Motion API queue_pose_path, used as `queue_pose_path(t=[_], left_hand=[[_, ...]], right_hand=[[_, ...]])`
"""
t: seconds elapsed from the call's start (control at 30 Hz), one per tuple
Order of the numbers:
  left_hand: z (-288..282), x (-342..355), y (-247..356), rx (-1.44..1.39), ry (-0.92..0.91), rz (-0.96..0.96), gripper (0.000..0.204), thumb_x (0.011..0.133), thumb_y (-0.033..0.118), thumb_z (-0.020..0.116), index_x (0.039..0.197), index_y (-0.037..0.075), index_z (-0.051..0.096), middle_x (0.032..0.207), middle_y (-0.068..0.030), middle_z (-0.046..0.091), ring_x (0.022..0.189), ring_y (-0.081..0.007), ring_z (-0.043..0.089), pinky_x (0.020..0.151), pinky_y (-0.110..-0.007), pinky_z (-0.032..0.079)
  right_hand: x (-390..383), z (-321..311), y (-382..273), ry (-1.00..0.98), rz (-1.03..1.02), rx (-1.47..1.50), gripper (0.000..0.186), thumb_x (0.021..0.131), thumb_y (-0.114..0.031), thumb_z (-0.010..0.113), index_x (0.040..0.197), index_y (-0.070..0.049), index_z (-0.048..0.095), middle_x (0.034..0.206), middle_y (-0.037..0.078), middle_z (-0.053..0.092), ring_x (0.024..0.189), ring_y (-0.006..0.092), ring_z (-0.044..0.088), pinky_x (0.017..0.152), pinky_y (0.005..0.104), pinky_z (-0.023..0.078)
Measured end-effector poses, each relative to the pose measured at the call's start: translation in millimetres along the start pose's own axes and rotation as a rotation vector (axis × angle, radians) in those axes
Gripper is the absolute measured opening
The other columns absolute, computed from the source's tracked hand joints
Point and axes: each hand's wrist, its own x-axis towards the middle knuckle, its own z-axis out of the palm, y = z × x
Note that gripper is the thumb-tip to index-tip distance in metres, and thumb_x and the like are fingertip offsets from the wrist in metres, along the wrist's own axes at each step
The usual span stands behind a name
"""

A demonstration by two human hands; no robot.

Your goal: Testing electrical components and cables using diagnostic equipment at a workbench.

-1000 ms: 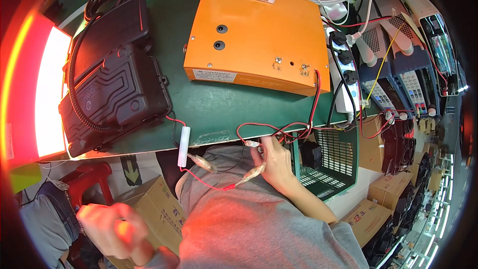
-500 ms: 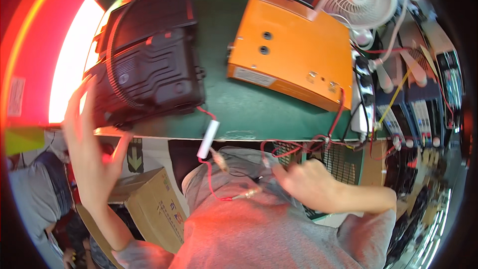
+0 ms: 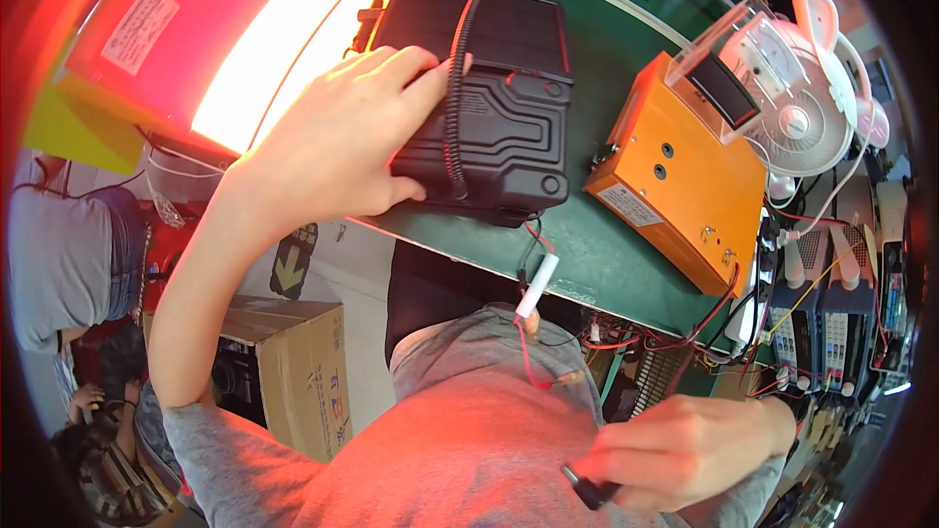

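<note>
While the right hand [image 3: 675, 458], at half past four, grips a black plug [image 3: 591, 492], its long axis slanting and tip facing half past ten, a white tube [image 3: 538, 286] runs toward one o'clock; farther, the left hand [image 3: 337, 132] lies spread against a black case [image 3: 514, 127] at twelve.

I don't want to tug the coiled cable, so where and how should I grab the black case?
Probably grip the black case by its left side, left hand from the left, thumb on the near edge: it's boxy, and the coiled cable crosses its top.
</note>
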Motion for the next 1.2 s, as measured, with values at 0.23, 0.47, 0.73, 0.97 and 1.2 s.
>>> queue_pose_path(t=[0.23,0.47,0.73,0.97,1.2], left_hand=[[-3,11,22,0.062,-0.039,-0.051,0.079,0.052,0.03,0.081,0.117,-0.001,0.05,0.098,-0.0122,0.054,0.093,-0.0291,0.055,0.082,-0.037,0.045],[3,18,53,0.027,-0.053,-0.13,0.057,0.054,0.033,0.08,0.088,-0.002,0.051,0.08,-0.0115,0.052,0.079,-0.0272,0.057,0.073,-0.035,0.048],[3,22,52,0.049,-0.06,-0.116,0.054,0.053,0.033,0.079,0.084,-0.001,0.05,0.079,-0.0112,0.052,0.076,-0.0251,0.058,0.067,-0.034,0.048],[1,30,51,0.052,-0.127,-0.134,0.054,0.051,0.032,0.079,0.082,-0.002,0.05,0.076,-0.0125,0.053,0.07,-0.0265,0.059,0.062,-0.035,0.048],[-3,33,54,0.042,-0.105,-0.106,0.057,0.049,0.032,0.079,0.084,-0.003,0.05,0.076,-0.0128,0.053,0.07,-0.028,0.059,0.062,-0.036,0.048]], right_hand=[[61,24,46,0.639,0.19,-0.559,0.045,0.075,-0.008,0.069,0.111,0.012,0.052,0.074,0.01,0.045,0.056,0.0196,0.052,0.049,0.0307,0.046],[65,70,70,0.782,0.05,-0.416,0.038,0.074,-0.005,0.069,0.108,0.006,0.058,0.081,0.01,0.051,0.06,0.0195,0.053,0.052,0.0297,0.046],[68,66,103,1.0,0.04,-0.386,0.034,0.067,0.001,0.072,0.099,0.003,0.063,0.08,0.008,0.059,0.062,0.0193,0.058,0.052,0.0282,0.046],[83,76,112,1.138,0.044,-0.475,0.025,0.066,0.006,0.071,0.089,0.004,0.061,0.083,0.013,0.062,0.061,0.0216,0.059,0.052,0.0281,0.048],[85,70,90,0.837,0.179,-0.827,0.02,0.066,0.005,0.064,0.085,0.004,0.058,0.072,0.011,0.054,0.057,0.0204,0.056,0.047,0.0282,0.044]])
